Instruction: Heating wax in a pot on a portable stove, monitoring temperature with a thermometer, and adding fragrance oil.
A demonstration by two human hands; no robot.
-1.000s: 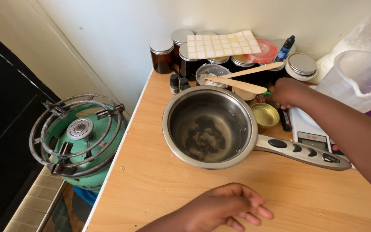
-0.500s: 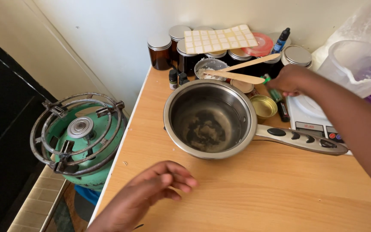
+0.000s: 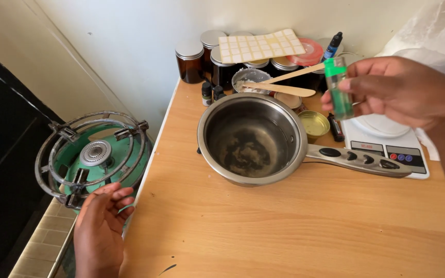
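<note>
Right hand (image 3: 408, 92) fingers clamped on small green translucent plastic lighter (image 3: 338, 87), upper right: light, rigid, slick—grip mid-body; left hand (image 3: 101, 226) fingers apart, lower left.

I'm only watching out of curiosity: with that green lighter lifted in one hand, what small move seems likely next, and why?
Probably carrying the green lighter in the right hand leftward, over the saucepan, toward the gas burner. The left hand is already down beside the burner's base, and nothing sits on its ring.
</note>
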